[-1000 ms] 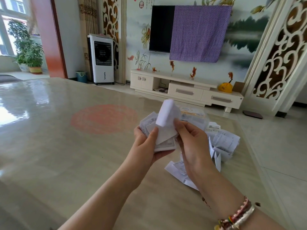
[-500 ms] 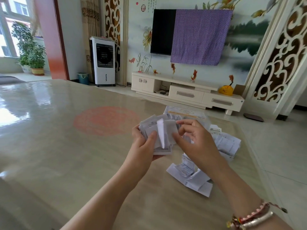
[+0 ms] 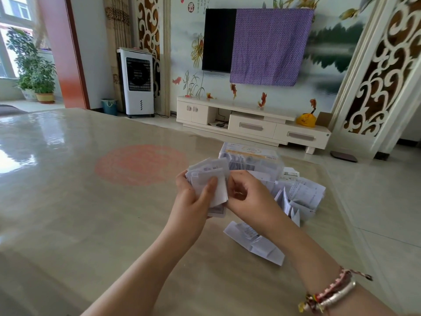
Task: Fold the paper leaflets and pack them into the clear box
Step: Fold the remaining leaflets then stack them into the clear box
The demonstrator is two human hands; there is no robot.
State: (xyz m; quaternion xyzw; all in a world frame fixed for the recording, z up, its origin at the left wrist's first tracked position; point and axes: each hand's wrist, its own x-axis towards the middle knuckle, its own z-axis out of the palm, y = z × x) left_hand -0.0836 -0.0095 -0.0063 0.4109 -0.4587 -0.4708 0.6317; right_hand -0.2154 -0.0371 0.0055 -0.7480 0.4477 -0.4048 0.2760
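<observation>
My left hand holds a stack of folded white leaflets above the table, its thumb pressed on the top one. My right hand is at the stack's right edge with fingers curled against the top leaflet. Behind the hands stands the clear box, with folded papers showing through its wall. A heap of loose leaflets lies to the right of the hands. One unfolded leaflet lies flat on the table below my right hand.
The glossy beige table has a round red mark left of the hands. Its right edge runs close past the loose heap, with tiled floor beyond. A TV cabinet stands across the room.
The leaflet that stood raised between my hands a second ago has been folded down flat onto the stack in my left hand. Both hands have dropped slightly.
</observation>
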